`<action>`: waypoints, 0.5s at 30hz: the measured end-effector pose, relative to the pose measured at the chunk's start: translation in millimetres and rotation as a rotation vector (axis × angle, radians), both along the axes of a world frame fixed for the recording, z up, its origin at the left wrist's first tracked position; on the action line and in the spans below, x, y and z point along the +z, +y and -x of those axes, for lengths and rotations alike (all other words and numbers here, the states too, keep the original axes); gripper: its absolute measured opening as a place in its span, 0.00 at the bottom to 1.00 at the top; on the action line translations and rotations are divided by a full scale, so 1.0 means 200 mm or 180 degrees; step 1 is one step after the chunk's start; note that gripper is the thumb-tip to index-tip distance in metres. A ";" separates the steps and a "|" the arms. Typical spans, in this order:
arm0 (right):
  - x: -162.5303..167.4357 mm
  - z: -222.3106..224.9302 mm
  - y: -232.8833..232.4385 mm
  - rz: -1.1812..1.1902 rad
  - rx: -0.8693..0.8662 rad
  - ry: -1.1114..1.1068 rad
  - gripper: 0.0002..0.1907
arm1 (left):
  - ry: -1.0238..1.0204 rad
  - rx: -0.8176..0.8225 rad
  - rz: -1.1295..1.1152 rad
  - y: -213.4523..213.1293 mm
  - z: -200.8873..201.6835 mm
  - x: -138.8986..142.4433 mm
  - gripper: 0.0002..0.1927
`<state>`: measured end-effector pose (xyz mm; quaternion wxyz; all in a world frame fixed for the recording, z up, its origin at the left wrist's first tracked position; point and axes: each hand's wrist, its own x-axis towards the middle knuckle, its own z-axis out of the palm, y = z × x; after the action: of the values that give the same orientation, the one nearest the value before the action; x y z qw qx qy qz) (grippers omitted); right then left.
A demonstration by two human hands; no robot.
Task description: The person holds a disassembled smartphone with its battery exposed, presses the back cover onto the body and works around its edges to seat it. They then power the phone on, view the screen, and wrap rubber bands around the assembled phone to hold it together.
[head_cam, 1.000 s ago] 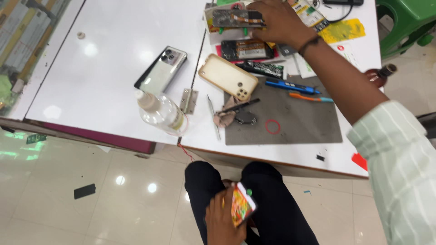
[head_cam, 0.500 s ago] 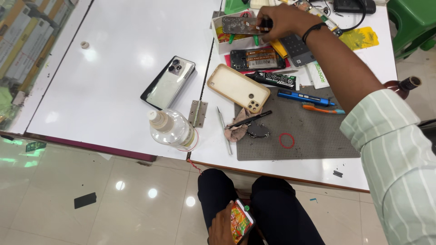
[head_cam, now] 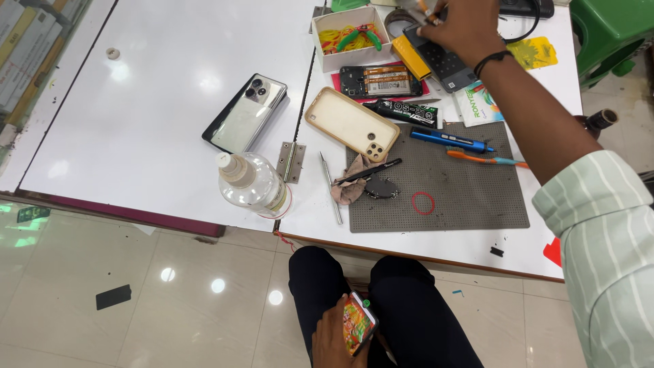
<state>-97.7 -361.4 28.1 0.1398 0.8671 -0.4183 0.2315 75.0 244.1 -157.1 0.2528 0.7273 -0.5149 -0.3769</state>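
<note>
Phone (head_cam: pixel 357 322) clamped in left hand (head_cam: pixel 337 337) on lap; right hand (head_cam: pixel 460 24) outstretched, fingers pinching small tool (head_cam: pixel 422 8).

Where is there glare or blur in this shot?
Head view: ceiling lights glare off the white table and the floor tiles; the right hand at the top edge is slightly motion-blurred; the grey mat looks sharp and evenly lit.

Lit, colourful phone screen (head_cam: pixel 359 324) in the lap — black labelled tube (head_cam: pixel 402 110) above grey mat (head_cam: pixel 463 197).
</note>
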 end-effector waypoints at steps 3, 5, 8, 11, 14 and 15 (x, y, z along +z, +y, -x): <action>-0.03 -0.03 0.03 0.0276 -0.0208 0.0352 0.22 | 0.0045 0.0014 -0.0022 -0.01 0.00 0.05 0.51; -0.06 -0.07 0.05 0.1036 -0.0414 0.0598 0.21 | 0.0034 -0.0041 -0.0173 -0.02 -0.01 0.08 0.52; -0.09 -0.15 0.03 0.1730 -0.0465 0.0525 0.16 | 0.0079 0.0002 -0.0261 -0.02 -0.01 0.08 0.54; -0.11 -0.27 0.00 0.0302 -0.0058 0.0002 0.09 | 0.0152 -0.0029 -0.0421 -0.02 -0.01 0.06 0.54; -0.16 -0.49 0.00 -0.0057 -0.0334 0.0244 0.22 | 0.0044 -0.0113 -0.0303 -0.01 0.00 0.02 0.53; -0.16 -0.53 0.00 -0.0125 -0.0529 0.0401 0.29 | -0.0019 -0.0143 -0.0198 -0.01 -0.01 0.00 0.52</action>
<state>8.6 -360.8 -4.4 0.1675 0.8448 -0.4836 0.1559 76.4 241.1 -157.0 0.2200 0.7242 -0.5199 -0.3961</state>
